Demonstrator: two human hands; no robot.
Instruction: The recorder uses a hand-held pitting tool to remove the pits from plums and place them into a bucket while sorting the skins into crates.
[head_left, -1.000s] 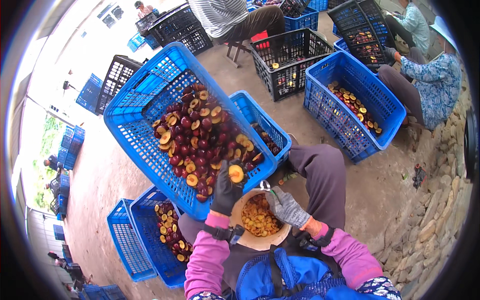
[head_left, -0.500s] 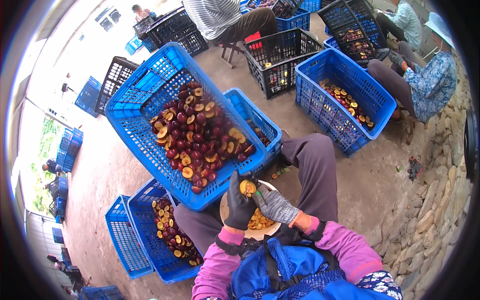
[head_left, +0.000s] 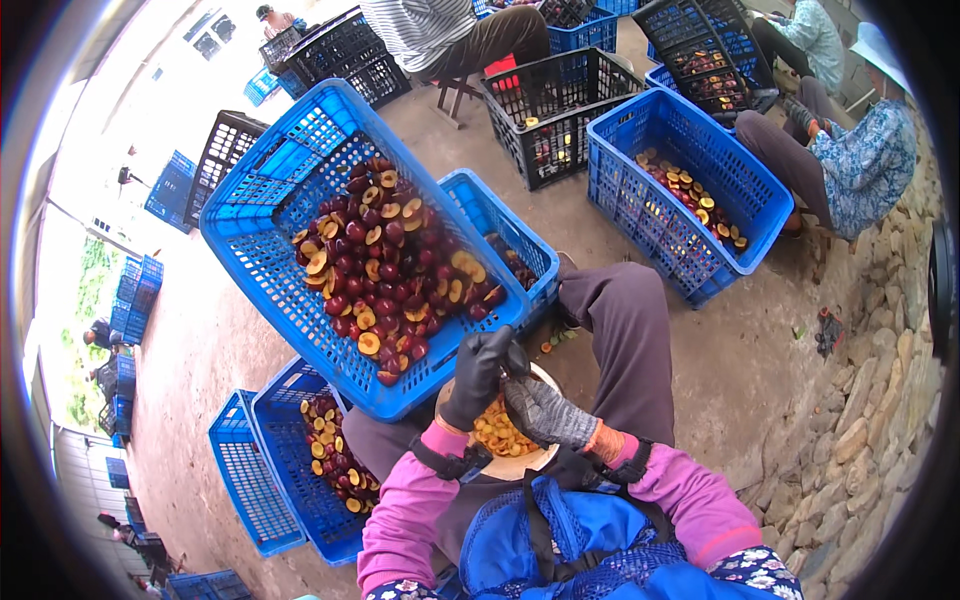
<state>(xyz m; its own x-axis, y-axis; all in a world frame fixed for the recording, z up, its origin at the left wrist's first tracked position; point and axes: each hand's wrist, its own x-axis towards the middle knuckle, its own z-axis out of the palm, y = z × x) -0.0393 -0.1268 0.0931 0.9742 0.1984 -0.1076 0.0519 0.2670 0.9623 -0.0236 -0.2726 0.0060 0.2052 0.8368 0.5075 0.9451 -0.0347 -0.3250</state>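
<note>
My left hand (head_left: 478, 376), in a black glove, is closed with its fingers curled; whatever it holds is hidden. Touching it, my right hand (head_left: 548, 412) in a grey knit glove is closed too, and its contents do not show. Both are over a pale bowl (head_left: 530, 462) between my knees, which holds yellow-orange fruit pieces (head_left: 497, 428). Just beyond my left hand stands a large blue crate (head_left: 262, 228), tilted toward me. Whole-looking dark red plums and cut plum halves (head_left: 390, 265) lie heaped in it.
Under the big crate's far side sits another blue crate (head_left: 500, 215). At left, a blue crate (head_left: 330, 535) holds plum halves, beside a second one (head_left: 245, 470). A blue crate (head_left: 640, 220) stands at right near a seated person (head_left: 860, 165). Stones (head_left: 855, 440) line the right side.
The yellow plum half that showed in my left fingers is now out of sight, as is the green bit at my right fingertips. My left hand has turned and curled inward.
</note>
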